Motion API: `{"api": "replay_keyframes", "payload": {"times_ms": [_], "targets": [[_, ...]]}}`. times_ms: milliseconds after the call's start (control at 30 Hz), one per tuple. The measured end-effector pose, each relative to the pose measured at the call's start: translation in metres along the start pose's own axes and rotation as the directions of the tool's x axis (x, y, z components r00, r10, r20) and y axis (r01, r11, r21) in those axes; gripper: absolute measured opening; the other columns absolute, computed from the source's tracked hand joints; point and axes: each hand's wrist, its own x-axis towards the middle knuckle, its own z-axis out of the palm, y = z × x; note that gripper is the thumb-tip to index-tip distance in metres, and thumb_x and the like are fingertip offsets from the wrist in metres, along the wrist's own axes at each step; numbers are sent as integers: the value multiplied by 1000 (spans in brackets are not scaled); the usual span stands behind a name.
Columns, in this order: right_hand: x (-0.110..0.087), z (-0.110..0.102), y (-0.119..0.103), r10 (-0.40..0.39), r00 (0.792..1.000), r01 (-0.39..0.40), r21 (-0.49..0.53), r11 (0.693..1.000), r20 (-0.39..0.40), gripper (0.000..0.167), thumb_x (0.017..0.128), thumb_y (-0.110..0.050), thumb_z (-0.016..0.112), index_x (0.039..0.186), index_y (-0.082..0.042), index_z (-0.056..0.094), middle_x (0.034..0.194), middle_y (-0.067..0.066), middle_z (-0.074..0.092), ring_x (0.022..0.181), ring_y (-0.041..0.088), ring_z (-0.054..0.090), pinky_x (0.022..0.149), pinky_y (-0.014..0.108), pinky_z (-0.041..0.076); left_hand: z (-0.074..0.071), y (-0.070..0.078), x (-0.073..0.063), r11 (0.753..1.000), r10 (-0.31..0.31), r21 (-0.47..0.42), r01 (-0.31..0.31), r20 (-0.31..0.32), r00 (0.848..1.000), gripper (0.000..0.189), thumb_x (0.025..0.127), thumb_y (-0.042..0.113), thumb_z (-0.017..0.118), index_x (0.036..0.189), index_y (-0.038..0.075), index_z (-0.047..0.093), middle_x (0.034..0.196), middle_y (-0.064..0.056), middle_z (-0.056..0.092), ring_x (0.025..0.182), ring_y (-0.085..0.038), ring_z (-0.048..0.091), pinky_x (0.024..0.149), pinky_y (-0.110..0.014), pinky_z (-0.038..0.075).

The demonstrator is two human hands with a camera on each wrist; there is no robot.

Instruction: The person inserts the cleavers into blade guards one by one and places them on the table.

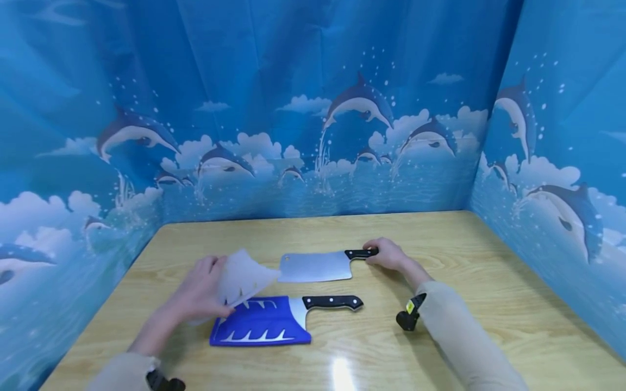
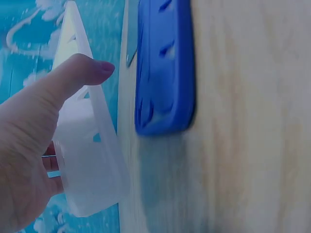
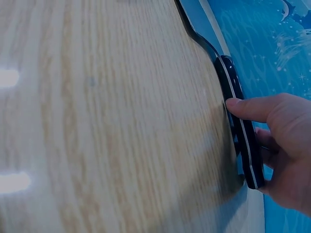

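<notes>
My left hand [image 1: 200, 293] grips a translucent white knife sheath [image 1: 246, 278], thumb on one face and fingers behind it. It is raised and tilted above the table; in the left wrist view the sheath [image 2: 90, 160] shows tooth-shaped cut-outs. A bare cleaver [image 1: 315, 267] lies across the middle of the table, blade to the left with a hole near its far corner. Its riveted black handle [image 3: 243, 131] is pinched by my right hand [image 1: 388, 255]. Nearer me is a second cleaver [image 1: 332, 302], its blade mostly hidden in a blue sheath [image 1: 266, 326], just right of my left hand.
Light wood tabletop [image 1: 391, 347] spreads under everything. A blue curtain [image 1: 293, 119] printed with dolphins and clouds stands along the back and both sides of the table. Dark wrist cameras [image 1: 411, 312] sit on my sleeves.
</notes>
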Motion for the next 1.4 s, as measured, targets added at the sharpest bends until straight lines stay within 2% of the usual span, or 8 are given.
{"api": "replay_keyframes", "payload": {"times_ms": [200, 367, 567, 733, 900, 1033, 1167, 1400], "targets": [[-1, -1, -3, -27, 999, 28, -51, 998, 25, 33, 77, -10, 71, 109, -2, 66, 99, 12, 63, 94, 28, 56, 85, 45, 43, 6, 19, -1, 998, 64, -10, -64, -13, 998, 110, 45, 43, 83, 129, -11, 38, 116, -26, 44, 106, -39, 43, 89, -52, 41], [-6, 0, -6, -53, 998, 56, -102, 993, 31, 27, 75, -5, 71, 101, 3, 66, 94, 12, 59, 91, 28, 55, 85, 44, 44, 10, 28, -5, 996, 92, 14, -92, 24, 995, 112, 45, 46, 82, 130, -13, 38, 122, -26, 45, 111, -41, 41, 96, -53, 37], [-14, 0, -11, -31, 999, 37, -133, 990, 44, 24, 71, -3, 69, 93, 1, 62, 85, 7, 59, 77, 20, 53, 72, 36, 47, 13, 33, -7, 995, 99, 23, -101, 52, 994, 113, 45, 47, 81, 131, -13, 38, 125, -26, 45, 114, -39, 41, 98, -52, 35], [-24, -3, -14, -62, 996, 70, -125, 990, 68, 29, 72, -3, 68, 100, -2, 58, 87, 6, 59, 75, 18, 52, 67, 33, 46, 14, 34, -7, 992, 121, 22, -121, 27, 992, 111, 45, 45, 80, 130, -13, 38, 123, -26, 45, 113, -39, 42, 97, -52, 36], [-38, -5, -14, -169, 982, 181, -185, 966, 83, 38, 74, -6, 65, 111, -4, 58, 99, 8, 62, 85, 21, 56, 74, 38, 47, 14, 34, -5, 988, 150, 36, -150, 11, 989, 108, 44, 44, 79, 129, -11, 39, 119, -24, 46, 110, -37, 44, 94, -50, 38], [-47, -6, -15, -212, 976, 219, -226, 949, 56, 33, 81, -15, 64, 112, -5, 61, 104, 8, 63, 93, 23, 59, 79, 41, 48, 13, 35, -2, 984, 167, 64, -168, 13, 986, 108, 43, 44, 79, 128, -10, 41, 117, -23, 47, 107, -36, 45, 93, -49, 39], [-57, -10, -13, -233, 972, 230, -230, 946, 12, 28, 84, -23, 66, 107, -7, 64, 98, 5, 65, 88, 21, 60, 75, 40, 49, 13, 38, -1, 982, 170, 79, -172, 28, 985, 109, 43, 45, 78, 129, -10, 40, 118, -22, 47, 108, -35, 46, 94, -49, 39], [-73, -17, -11, -247, 964, 221, -226, 949, -95, 33, 84, -27, 67, 110, -7, 65, 98, 7, 67, 83, 19, 61, 68, 36, 48, 12, 43, 1, 980, 167, 97, -172, 57, 984, 113, 44, 50, 79, 131, -10, 38, 120, -24, 47, 111, -37, 45, 97, -51, 37]]}}
